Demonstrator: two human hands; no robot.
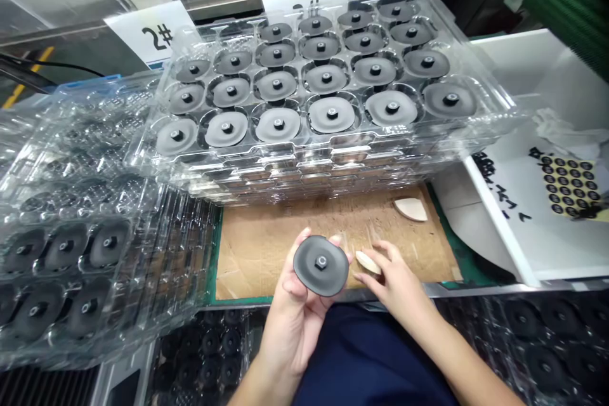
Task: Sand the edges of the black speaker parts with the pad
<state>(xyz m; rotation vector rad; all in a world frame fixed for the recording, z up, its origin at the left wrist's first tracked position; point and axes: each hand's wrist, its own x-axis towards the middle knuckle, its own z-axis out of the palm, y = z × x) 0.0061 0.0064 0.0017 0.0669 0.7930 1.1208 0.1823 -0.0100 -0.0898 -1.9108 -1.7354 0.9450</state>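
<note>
My left hand (297,304) holds up a dark grey rounded disc (314,279) by its edges, its small central stud facing me. Just to the right, my right hand (397,279) pinches a small cream-coloured pad (368,262) between thumb and fingers, close to the disc but apart from it. A similar cream piece (411,209), pointed at one end, lies on the brown cardboard sheet (261,247). Beyond the hands, a clear plastic tray (304,147) on top of a stack carries rows of matching discs.
More clear trays (95,203) with discs are stacked at the left. At the right, a white bin (504,228) contains a sheet of round stickers (571,181) and black scraps. Paper signs (137,35) stand behind the trays. Further trays of discs (209,355) sit below the bench edge.
</note>
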